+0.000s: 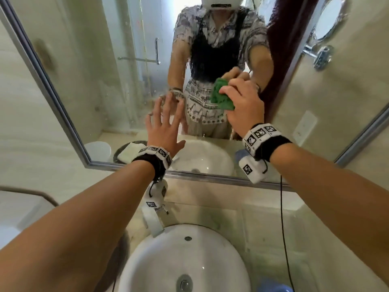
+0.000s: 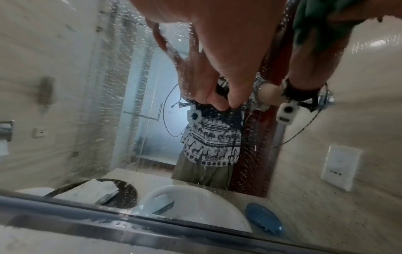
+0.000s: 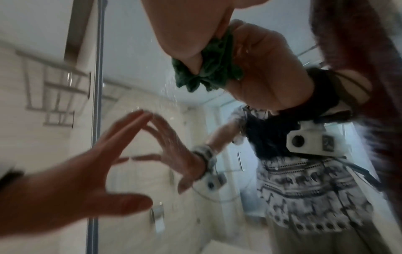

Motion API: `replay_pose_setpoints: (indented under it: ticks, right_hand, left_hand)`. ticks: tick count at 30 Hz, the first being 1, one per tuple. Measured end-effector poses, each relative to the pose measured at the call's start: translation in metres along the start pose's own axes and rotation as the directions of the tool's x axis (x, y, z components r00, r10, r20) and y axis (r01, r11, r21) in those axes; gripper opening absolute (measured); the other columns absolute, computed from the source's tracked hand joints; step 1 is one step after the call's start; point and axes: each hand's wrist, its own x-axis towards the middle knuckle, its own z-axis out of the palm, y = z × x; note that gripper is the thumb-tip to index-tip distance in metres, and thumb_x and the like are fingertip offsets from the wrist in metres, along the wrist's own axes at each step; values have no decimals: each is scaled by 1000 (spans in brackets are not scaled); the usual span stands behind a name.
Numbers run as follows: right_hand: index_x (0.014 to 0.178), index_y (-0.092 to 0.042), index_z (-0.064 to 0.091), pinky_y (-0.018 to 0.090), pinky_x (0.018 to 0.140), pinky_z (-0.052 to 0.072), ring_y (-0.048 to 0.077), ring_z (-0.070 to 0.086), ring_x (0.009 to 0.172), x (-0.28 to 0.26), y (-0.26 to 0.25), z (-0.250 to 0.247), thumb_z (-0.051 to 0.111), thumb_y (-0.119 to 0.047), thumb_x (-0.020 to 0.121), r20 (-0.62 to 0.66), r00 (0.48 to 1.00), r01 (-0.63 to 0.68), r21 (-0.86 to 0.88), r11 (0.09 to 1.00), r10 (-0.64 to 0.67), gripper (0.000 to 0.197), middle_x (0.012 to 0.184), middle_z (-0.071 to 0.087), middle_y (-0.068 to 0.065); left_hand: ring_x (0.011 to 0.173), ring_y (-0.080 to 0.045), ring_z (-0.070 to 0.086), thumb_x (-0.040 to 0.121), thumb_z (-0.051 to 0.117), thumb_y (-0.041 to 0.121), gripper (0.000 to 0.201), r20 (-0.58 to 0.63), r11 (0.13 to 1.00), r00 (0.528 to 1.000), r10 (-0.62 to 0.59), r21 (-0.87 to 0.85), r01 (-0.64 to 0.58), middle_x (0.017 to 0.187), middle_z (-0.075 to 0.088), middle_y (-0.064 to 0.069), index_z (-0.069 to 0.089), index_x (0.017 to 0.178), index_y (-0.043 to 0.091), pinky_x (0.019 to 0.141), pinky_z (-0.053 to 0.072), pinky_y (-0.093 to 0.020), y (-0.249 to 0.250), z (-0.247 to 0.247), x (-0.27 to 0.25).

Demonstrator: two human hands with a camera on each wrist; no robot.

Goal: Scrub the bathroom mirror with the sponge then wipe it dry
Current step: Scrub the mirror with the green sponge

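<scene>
The large framed bathroom mirror [image 1: 109, 85] fills the wall above the sink, its glass [image 2: 121, 106] streaked with water drops. My right hand [image 1: 242, 102] grips a crumpled green sponge [image 1: 221, 95] and presses it against the glass right of centre. The same green sponge [image 3: 206, 75] shows bunched between the fingers and the glass in the right wrist view. My left hand [image 1: 164, 121] is spread flat, fingertips touching the mirror left of the sponge. That left hand [image 3: 87, 180] holds nothing.
A white round sink [image 1: 185, 260] sits directly below my arms on a beige counter [image 1: 263, 228]. A blue object [image 1: 273, 288] lies at the sink's right. A round wall mirror [image 1: 330, 20] hangs at the upper right. A black cable [image 1: 283, 228] dangles from my right wrist.
</scene>
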Motion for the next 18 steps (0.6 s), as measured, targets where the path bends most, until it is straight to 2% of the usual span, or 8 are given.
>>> replay_pose_setpoints:
  ticks: [4,6,8,10,12,14,16,18]
  right_hand:
    - [114,-19,60,32,70,47,25,49,106,32,-33,4,58,-13,76,-101,978,-182,16,983,182,38,121,55,1]
    - [115,-19,59,35,69,50,27,49,106,32,-46,15,60,-12,76,-109,973,-206,-6,978,205,40,122,55,2]
    - [116,-19,61,36,69,51,29,51,104,24,-57,30,64,-11,77,-71,987,-146,-69,987,141,40,121,57,3]
    - [118,-18,64,38,72,52,31,52,103,9,-64,46,69,-7,75,71,997,-21,-121,992,30,45,121,59,7]
    - [116,-17,67,39,74,52,31,54,100,-11,-69,62,68,-2,74,227,972,93,-121,988,-64,44,118,60,8]
    - [108,-19,67,37,66,52,28,54,93,-38,-69,79,61,-3,80,336,929,204,-123,971,-153,33,113,61,3]
    - [101,-20,66,38,61,50,27,52,88,-68,-66,94,64,-2,77,470,869,244,-127,961,-159,29,108,60,1]
    - [95,-19,66,38,56,49,28,51,84,-87,-63,102,71,0,72,515,848,226,-142,964,-123,30,102,60,2]
  left_hand:
    - [143,-37,21,68,83,42,115,-103,999,995,15,-38,-19,161,18,-13,12,155,21,107,34,-55,-53,-15,-6]
    - [146,-40,17,67,84,42,119,-108,999,994,-30,-26,27,162,14,-16,6,155,21,112,27,-59,-85,-21,-6]
    - [149,-40,8,66,85,46,127,-76,997,994,-74,-13,73,164,4,-16,-1,156,22,115,18,-63,-116,-24,-2]
    - [150,-39,-2,61,87,52,137,-43,996,995,-87,3,87,164,-7,-13,-7,157,25,113,14,-70,-140,-25,3]
    - [150,-39,-8,56,87,58,144,-20,997,997,-70,20,71,163,-16,-9,-11,157,27,110,14,-74,-156,-23,7]
    - [149,-40,-11,55,86,62,147,-9,998,999,-39,46,40,162,-20,-8,-13,157,26,110,14,-75,-164,-20,9]
    - [149,-41,-12,55,84,65,147,-13,998,1000,-15,65,16,162,-22,-9,-15,156,25,111,11,-74,-168,-15,9]
    - [149,-42,-10,54,82,69,148,-35,998,999,3,56,-1,162,-20,-9,-15,156,26,109,10,-76,-171,-9,10]
